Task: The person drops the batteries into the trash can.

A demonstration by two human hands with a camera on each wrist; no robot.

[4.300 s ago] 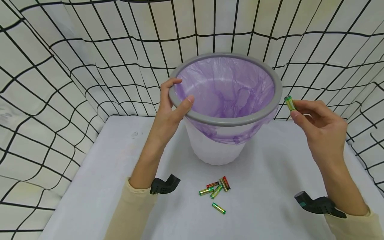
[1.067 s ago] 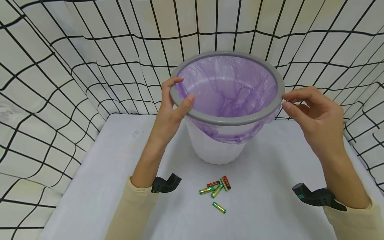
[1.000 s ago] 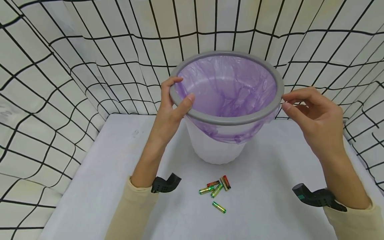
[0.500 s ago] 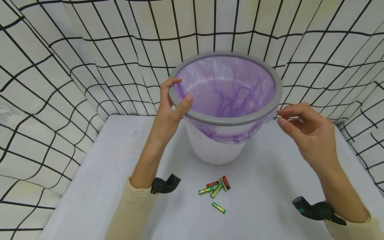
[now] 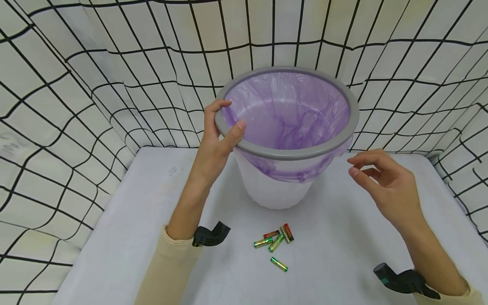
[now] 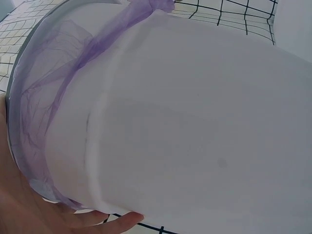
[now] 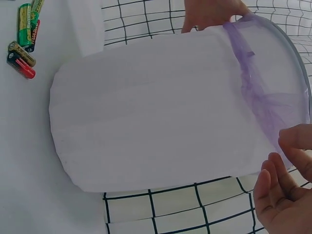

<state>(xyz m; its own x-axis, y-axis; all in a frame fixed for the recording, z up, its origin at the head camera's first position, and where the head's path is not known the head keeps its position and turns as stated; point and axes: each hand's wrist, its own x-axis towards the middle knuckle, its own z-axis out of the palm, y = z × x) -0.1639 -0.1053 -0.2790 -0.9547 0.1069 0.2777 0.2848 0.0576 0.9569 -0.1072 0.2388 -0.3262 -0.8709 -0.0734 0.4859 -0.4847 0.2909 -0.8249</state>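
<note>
A white waste bin [image 5: 276,192] with a grey rim [image 5: 289,154] stands upright on the table, lined with a thin purple bag [image 5: 282,110]. My left hand [image 5: 213,146] grips the rim at its left side, thumb on the near side, and its lower fingers [image 6: 127,222] reach along the outer wall in the left wrist view. To the right of the bin, my right hand [image 5: 389,182] is in the air with loosely bent fingers and nothing between them. Several batteries [image 5: 276,243], green, red and gold, lie in a small group in front of the bin.
One green battery [image 5: 279,264] lies apart, nearer me. The white table [image 5: 152,195] is bordered at the back and sides by a white cloth wall [image 5: 152,84] with black grid lines. Each wrist wears a black camera [image 5: 211,234].
A green battery held by my right hand in the earliest frame is out of its fingers; where it went is not visible. That hand has moved down from the rim. The left hand keeps its grip.
</note>
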